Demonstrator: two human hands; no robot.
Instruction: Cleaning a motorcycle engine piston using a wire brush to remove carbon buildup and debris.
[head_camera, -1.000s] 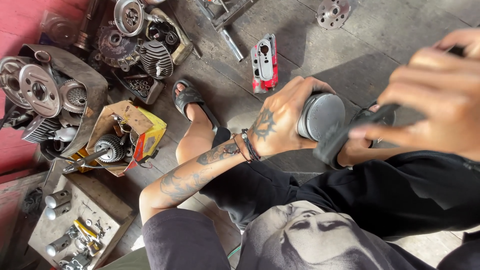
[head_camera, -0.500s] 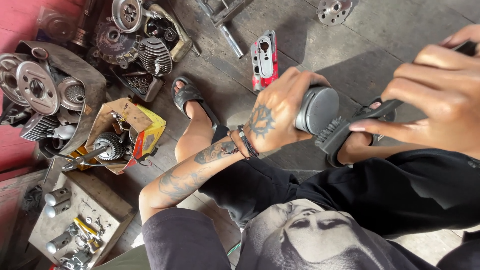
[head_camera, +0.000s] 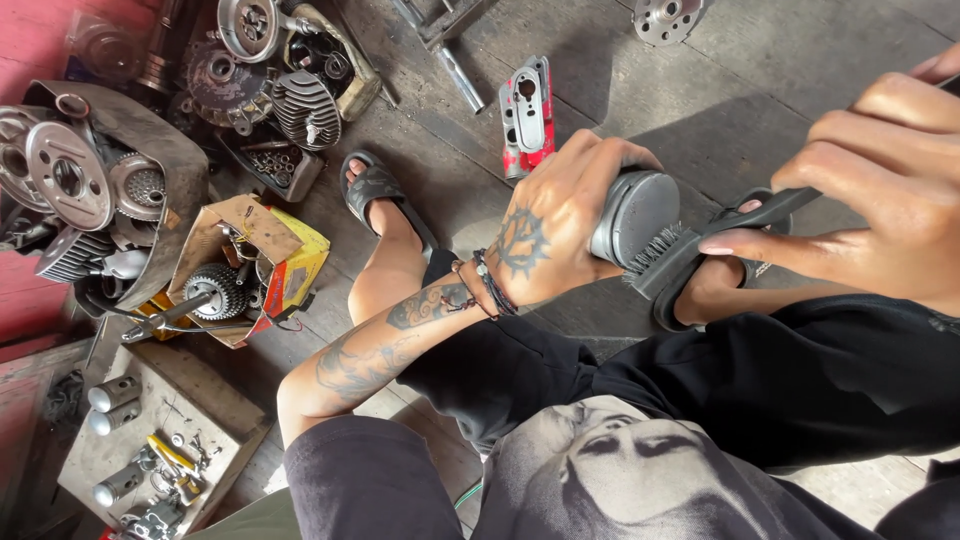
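My left hand (head_camera: 550, 230), tattooed on its back and with bracelets at the wrist, is wrapped around a round grey metal piston (head_camera: 632, 215) held above my knees. My right hand (head_camera: 880, 175) grips the handle of a black brush (head_camera: 690, 250), whose bristles press against the piston's flat grey top. I am squatting, wearing black shorts and black sandals; my left foot (head_camera: 375, 195) rests on the concrete floor.
A red and silver engine cover (head_camera: 528, 115) lies on the floor beyond my hand. A torn cardboard box (head_camera: 250, 265) holds a gear and shaft. Engine cylinders and flywheels (head_camera: 70, 180) pile at the left. A wooden board (head_camera: 130, 450) carries small metal parts.
The brush has shifted across the piston's top while my left hand keeps hold of it. The view has moved slightly.
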